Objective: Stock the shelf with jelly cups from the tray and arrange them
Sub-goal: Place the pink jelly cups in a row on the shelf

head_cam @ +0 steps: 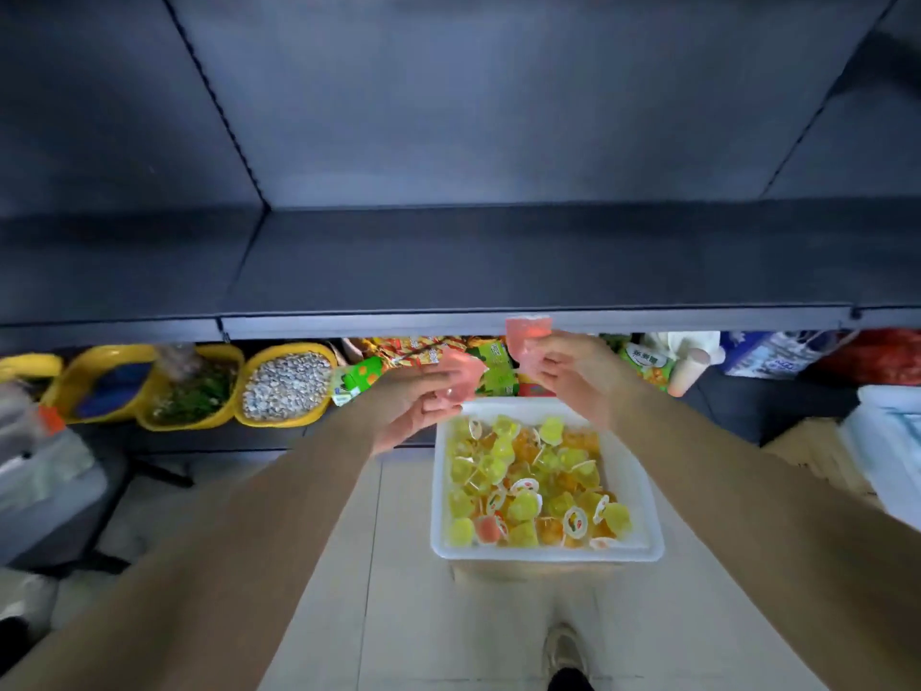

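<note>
A white tray (643, 491) on the floor holds several jelly cups (523, 481), mostly yellow and orange, one pink. Above its far edge my left hand (408, 406) holds a pink jelly cup (461, 371) in curled fingers. My right hand (573, 371) pinches another pink jelly cup (526, 334), raised to the front lip of the dark shelf (498, 266). The shelf board in front of me is bare.
Under the shelf stand yellow tubs (286, 386) of grains and dried goods, with bright snack packets (423, 354) and bags further right. A grey crate (45, 486) stands at left, white packaging (887, 441) at right. My shoe (565, 655) shows on the tiled floor.
</note>
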The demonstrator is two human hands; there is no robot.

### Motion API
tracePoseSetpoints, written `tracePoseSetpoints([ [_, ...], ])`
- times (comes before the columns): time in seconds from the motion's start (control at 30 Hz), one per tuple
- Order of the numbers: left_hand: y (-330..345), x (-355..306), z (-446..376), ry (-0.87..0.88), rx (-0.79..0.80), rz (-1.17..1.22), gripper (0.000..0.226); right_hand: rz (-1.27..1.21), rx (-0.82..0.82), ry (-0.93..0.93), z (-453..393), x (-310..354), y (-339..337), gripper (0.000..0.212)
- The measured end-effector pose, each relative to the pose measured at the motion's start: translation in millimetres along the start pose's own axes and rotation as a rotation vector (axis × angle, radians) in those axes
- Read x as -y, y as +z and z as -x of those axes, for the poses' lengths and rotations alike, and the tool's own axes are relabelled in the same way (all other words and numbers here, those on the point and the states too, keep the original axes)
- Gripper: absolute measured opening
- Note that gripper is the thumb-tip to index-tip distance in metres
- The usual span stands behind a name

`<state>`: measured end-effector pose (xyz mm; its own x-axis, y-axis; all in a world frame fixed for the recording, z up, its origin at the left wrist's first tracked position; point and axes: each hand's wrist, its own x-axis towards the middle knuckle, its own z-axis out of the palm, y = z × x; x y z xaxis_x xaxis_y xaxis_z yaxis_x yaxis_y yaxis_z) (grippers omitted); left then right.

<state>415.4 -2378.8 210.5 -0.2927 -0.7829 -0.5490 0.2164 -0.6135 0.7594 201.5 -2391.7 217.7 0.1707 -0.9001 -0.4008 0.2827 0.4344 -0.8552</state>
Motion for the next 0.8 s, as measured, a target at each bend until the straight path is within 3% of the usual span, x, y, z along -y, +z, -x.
tracePoseSetpoints([
  [0.2, 1.7, -129.0, 126.1, 0.299, -0.017, -0.277, 0.024, -0.03, 0.034, -0.25, 79.4, 115.5, 127.0, 0.016],
  [0.4, 7.6, -240.4, 205.0, 0.623, -0.1, -0.343, 0.034, 0.069, 0.099, -0.467, 121.3, 221.9, 210.3, 0.017],
  [0.6, -5.0, -327.5, 206.8, 0.78, -0.336, -0.309, 0.032, 0.097, 0.125, -0.617, 102.9, 289.5, 258.4, 0.018],
  [0.8, -16.8, -401.6, 144.8, 0.873, -0.356, -0.323, 0.032, 0.129, 0.042, -0.685, 16.8, 329.8, 279.9, 0.034],
])
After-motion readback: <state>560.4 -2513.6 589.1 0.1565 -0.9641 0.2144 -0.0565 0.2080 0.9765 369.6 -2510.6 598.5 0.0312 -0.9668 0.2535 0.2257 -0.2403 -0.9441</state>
